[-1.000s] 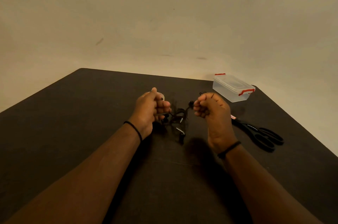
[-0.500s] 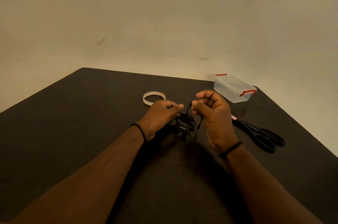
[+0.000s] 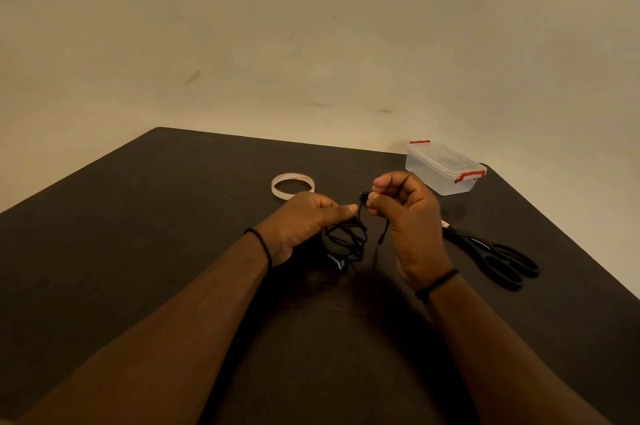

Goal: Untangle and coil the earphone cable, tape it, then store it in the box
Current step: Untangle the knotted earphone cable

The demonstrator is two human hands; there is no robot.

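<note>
Earphone cable (image 3: 346, 241), thin, black and tangled into a loose bunch, hangs between the two hands just above the dark matte table (image 3: 138, 234). The left hand (image 3: 308, 220) pinches one strand near its thumb tip, and the right hand (image 3: 405, 213), fingers curled, pinches another strand with a small earbud end showing by its fingertips. Compared with half a second ago, little has changed: the hands remain close together, the bunch dangles a touch lower, and a short loose end hangs beside the right palm. The translucent ring of tape (image 3: 293, 185) lies flat beyond the left hand. The clear plastic box with red clips (image 3: 445, 168), lid shut, sits at the far right corner, and black-handled scissors (image 3: 495, 258) lie right of the right wrist.
</note>
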